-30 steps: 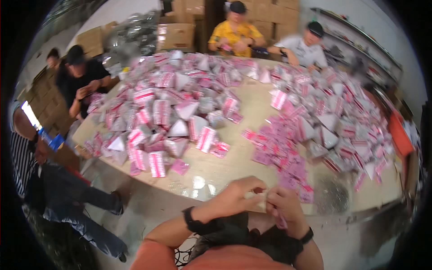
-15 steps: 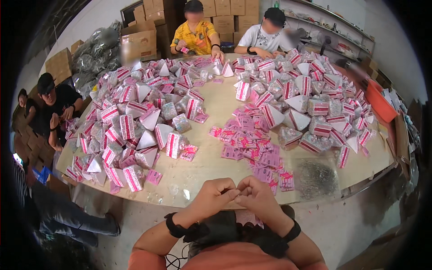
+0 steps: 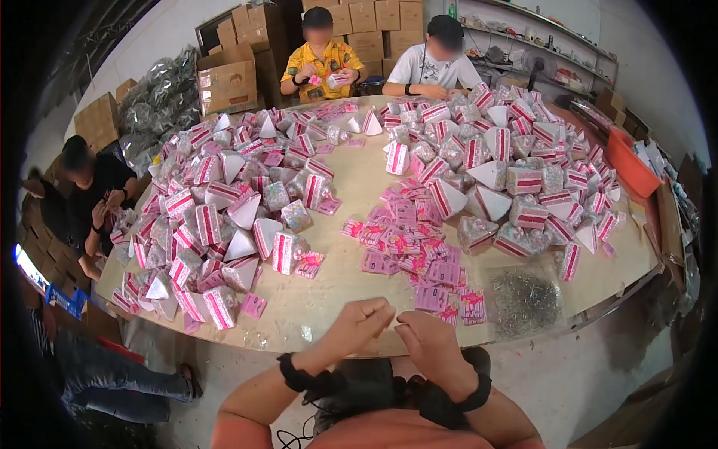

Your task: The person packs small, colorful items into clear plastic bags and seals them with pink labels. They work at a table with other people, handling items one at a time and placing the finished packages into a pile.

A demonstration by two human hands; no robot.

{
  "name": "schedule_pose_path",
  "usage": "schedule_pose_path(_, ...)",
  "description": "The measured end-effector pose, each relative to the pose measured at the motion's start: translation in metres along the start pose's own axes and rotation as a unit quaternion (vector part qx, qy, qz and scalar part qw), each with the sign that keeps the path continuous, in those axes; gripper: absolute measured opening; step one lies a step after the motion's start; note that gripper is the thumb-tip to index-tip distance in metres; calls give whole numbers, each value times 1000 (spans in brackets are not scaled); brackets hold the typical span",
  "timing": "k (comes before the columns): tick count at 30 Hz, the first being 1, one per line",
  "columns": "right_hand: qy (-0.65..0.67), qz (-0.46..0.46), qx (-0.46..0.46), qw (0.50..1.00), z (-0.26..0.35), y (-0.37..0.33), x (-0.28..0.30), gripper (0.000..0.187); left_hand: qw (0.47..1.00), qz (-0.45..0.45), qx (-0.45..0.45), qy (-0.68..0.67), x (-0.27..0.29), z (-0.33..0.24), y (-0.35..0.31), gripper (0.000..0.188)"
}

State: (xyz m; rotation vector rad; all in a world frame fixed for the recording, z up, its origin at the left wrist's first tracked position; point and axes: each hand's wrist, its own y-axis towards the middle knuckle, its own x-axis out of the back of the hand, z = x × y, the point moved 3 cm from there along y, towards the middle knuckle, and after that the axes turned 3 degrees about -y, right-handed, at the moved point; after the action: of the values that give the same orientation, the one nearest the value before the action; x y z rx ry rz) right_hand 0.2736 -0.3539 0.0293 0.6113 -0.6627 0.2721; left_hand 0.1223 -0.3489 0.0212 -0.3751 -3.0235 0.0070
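My left hand [image 3: 360,326] and my right hand [image 3: 428,340] are raised close together over the table's near edge, with a small gap between them. Both have their fingers curled and pinched. Anything in either pinch is too small or too hidden to make out. Just beyond the right hand lies a loose heap of pink printed cards [image 3: 430,258]. A flat patch of many small thin pieces [image 3: 525,299] spreads on the table to the right of that hand.
Wrapped cake-slice-shaped items with pink stripes form a left pile [image 3: 217,209] and a right pile [image 3: 516,165] on the pale table [image 3: 351,172]. Co-workers sit at the far side and left. An orange basin [image 3: 632,165] stands at the right; cardboard boxes [image 3: 224,86] are stacked behind.
My hands have drawn slightly apart from touching. Across the table, the person in yellow has lifted a wrapped cake-slice item in one hand and holds something pink in the other.
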Motion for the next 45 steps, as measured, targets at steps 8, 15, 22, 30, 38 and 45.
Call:
schedule_pose_path(8,273,34,-231,933,-31,-14,8,12,903,-185,-82,380,97,20,104,39)
schedule_pose_path(15,382,39,-275,881,-54,-22,11,15,933,-132,71,328,95,44,148,55)
schedule_pose_path(22,460,70,-289,837,-67,-26,9,15,862,-16,-203,465,-14,-31,169,56)
schedule_pose_path(30,459,69,-339,819,-79,-36,3,13,830,1,-211,516,-87,2,224,57)
schedule_pose_path(38,486,57,-335,805,-85,-40,5,12,860,-21,-222,459,-83,-21,201,55)
schedule_pose_path(45,415,53,-323,849,-85,-41,4,14,927,-136,-167,307,-5,-50,109,65)
